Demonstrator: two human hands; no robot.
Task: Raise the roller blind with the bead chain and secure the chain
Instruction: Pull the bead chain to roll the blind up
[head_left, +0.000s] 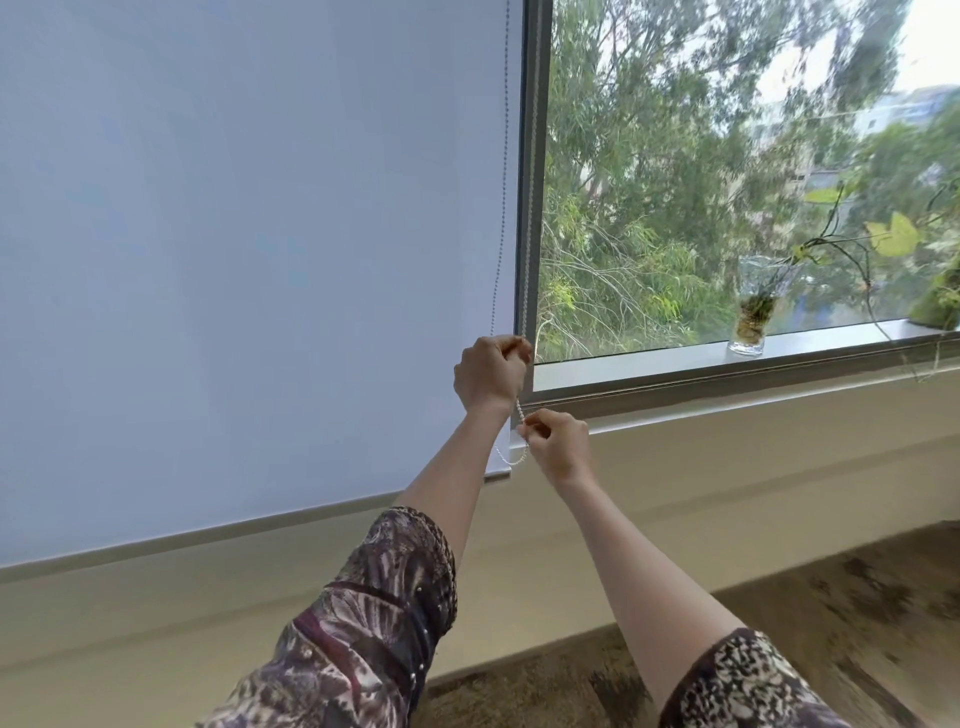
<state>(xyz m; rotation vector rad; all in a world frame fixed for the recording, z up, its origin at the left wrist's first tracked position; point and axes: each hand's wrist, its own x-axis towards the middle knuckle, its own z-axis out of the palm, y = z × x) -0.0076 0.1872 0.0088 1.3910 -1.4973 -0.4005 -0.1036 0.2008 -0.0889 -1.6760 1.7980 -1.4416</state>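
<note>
A pale roller blind (249, 249) covers the left window pane, its bottom bar reaching below the sill. The bead chain (528, 218) hangs down along the dark window frame at the blind's right edge. My left hand (491, 371) is closed on the chain at sill height. Just below and to the right, my right hand (561, 447) pinches the same chain. A short loop of white beads sags between and under the two hands. A second strand of the chain (503, 171) runs up in front of the blind.
A grey window sill (675, 364) runs to the right, with a glass vase (750, 322) holding plant cuttings and trailing stems (852, 244). Below the sill is a beige wall (727, 478), then dark patterned flooring (831, 613). Trees fill the uncovered pane.
</note>
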